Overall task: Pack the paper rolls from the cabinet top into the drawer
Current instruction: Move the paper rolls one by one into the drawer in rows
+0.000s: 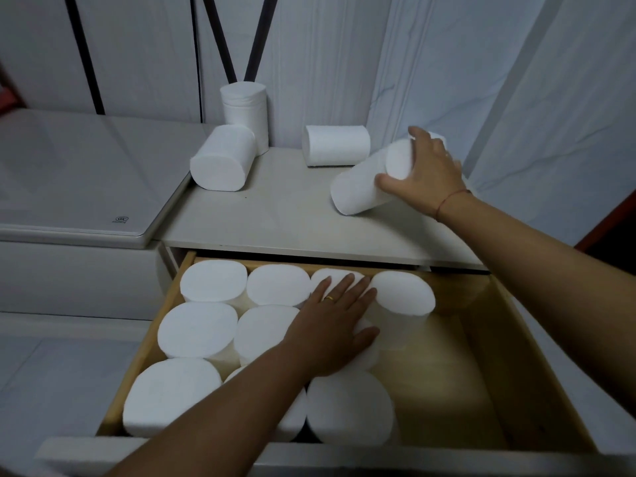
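The open wooden drawer (537,390) holds several white paper rolls (203,328) standing on end, packed in its left and middle part. My left hand (335,325) lies flat, fingers spread, on top of the rolls near the drawer's middle. On the cabinet top (282,218) my right hand (425,172) grips the upper end of a tilted roll (361,187) at the right. Another roll (335,145) lies on its side behind it. At the left, one roll (222,160) lies down and one (246,110) stands upright against the wall.
The right third of the drawer shows bare wood. A white appliance lid (75,177) adjoins the cabinet top on the left. White wall panels rise behind. The drawer's white front edge (413,459) runs along the bottom.
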Available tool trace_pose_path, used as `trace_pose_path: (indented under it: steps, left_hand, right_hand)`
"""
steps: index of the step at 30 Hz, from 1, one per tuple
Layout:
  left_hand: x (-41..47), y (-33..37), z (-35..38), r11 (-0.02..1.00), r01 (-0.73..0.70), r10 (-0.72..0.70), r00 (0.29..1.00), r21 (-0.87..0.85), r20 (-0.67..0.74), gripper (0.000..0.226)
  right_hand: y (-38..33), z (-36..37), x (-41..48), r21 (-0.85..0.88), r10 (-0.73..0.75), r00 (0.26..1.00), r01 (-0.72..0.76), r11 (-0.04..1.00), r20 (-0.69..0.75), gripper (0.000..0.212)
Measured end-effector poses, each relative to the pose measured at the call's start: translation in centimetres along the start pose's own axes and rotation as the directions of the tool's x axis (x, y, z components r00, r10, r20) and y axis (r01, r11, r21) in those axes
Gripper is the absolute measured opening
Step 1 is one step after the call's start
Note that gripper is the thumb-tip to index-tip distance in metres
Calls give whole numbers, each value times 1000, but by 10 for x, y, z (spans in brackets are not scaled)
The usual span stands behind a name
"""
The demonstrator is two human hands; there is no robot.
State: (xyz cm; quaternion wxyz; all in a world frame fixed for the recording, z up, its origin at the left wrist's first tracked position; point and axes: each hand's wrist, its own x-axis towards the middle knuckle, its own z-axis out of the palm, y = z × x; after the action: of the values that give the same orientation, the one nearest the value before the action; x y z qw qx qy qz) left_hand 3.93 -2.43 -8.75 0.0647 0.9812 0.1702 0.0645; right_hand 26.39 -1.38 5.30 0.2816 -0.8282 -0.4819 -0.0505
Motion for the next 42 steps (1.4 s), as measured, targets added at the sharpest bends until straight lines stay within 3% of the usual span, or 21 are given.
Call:
trace_pose_path:
  steps: [4, 7, 12, 13, 15, 18, 23, 33, 42]
  left_hand:
    - [0, -3, 5, 1000, 2, -2, 1000, -6, 3, 65]
    - [8, 6, -3, 1000, -19, 19, 999, 0, -38, 65]
    - [8, 8, 2, 1000, -15, 16, 1000, 13, -24, 65]
    - [7, 9, 2, 1000, -16, 16, 1000, 14, -20, 65]
    - [7, 9, 2, 1000, -20, 21, 1000, 14, -21, 65]
    - [6, 7, 0, 999, -25, 25, 999, 23, -25, 64]
    - [6, 8, -1, 999, -26, 26, 1000, 21, -8, 64]
    - [5, 8, -2, 998, -33, 34, 999, 47, -23, 64]
    - [5, 8, -2, 998, -25, 25, 1000, 54, -12, 64]
  right_hand:
    - [-16, -9, 11, -235, -3, 1000, 9, 972, 27, 82]
    - [-18, -30, 14, -360, 12, 999, 0, 933, 30, 84]
    - [-15, -33, 12, -350, 32, 988, 23, 936, 151, 94]
    - [-12, -33, 10, -294, 15, 987, 35, 955, 163, 92]
    - [-1, -34, 8, -13, -19, 983, 22, 1000, 185, 83]
    - [13, -29, 0, 410, -12, 968, -95, 907, 250, 90]
    - [13, -16, -1, 555, 6, 982, -112, 824, 188, 100]
    - [9, -39, -47, 286, 50, 997, -64, 956, 55, 66]
    - [64, -99, -144, 166, 142, 990, -140, 976, 3, 66]
